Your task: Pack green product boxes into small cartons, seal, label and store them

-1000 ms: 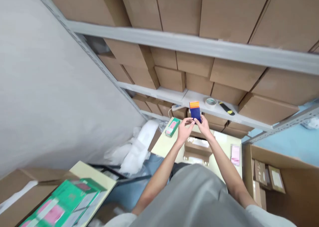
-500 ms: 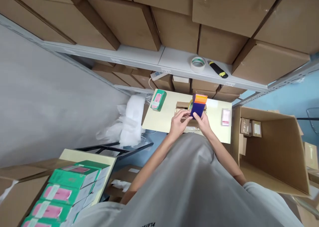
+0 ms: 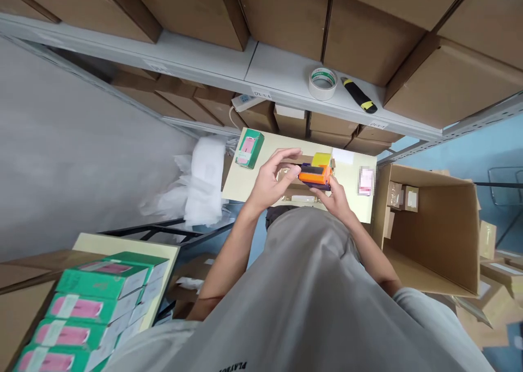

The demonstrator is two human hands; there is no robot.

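Note:
My right hand [image 3: 335, 197] grips the right end of a small purple-and-orange box [image 3: 314, 177], held over the table. Its orange side faces me, and a dark strip that may be an opening runs along its top. At the box's left end is my left hand [image 3: 273, 180], fingers and thumb curved apart, with the thumb tip close to or touching the box. Beneath both hands lies a brown cardboard carton [image 3: 302, 192], mostly covered by them. Something yellow, perhaps a tape roll [image 3: 321, 159], shows just behind the held box.
A green box [image 3: 249, 148] with a pink panel stands at the table's left. Stacked green boxes [image 3: 81, 306] are at lower left, bubble wrap [image 3: 206, 181] beyond. On the shelf lie tape [image 3: 322, 83] and a utility knife [image 3: 359, 95]. A large open carton [image 3: 437, 236] stands right.
The purple-and-orange box has turned from upright to lying sideways. My left hand has spread its fingers and shifted left, while my right hand moved to the box's right end. The view has tilted.

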